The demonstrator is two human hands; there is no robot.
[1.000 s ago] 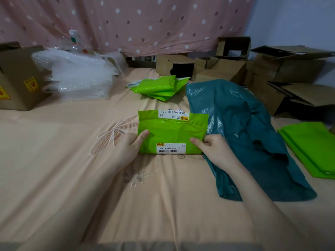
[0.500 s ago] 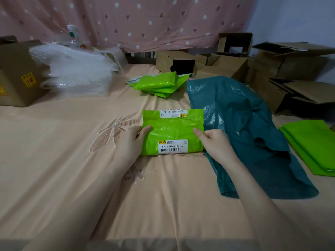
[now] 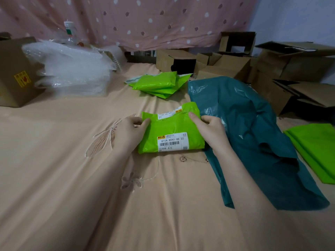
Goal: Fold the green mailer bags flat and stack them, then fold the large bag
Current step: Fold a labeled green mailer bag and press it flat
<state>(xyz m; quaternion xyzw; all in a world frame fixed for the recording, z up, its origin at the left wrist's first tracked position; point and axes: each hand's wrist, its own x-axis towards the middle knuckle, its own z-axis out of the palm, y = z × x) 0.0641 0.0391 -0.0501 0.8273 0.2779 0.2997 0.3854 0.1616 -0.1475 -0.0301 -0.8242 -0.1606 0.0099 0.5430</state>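
Observation:
A folded green mailer bag with a white barcode label lies on the peach bedsheet in the middle. My left hand pinches its left edge, thumb on top. My right hand grips its right edge, thumb on top near the far corner. Its far edge is lifted off the sheet. A loose pile of green mailer bags lies farther back. Flat green bags are stacked at the right edge. The large teal bag sprawls crumpled just right of my right hand.
Several open cardboard boxes crowd the back right. A heap of clear bubble wrap and a brown box stand at the back left. A pink dotted curtain hangs behind.
Both hands slid up along the bag's side edges toward its far end and took hold, and the far edge has lifted and tilted. The camera moved closer.

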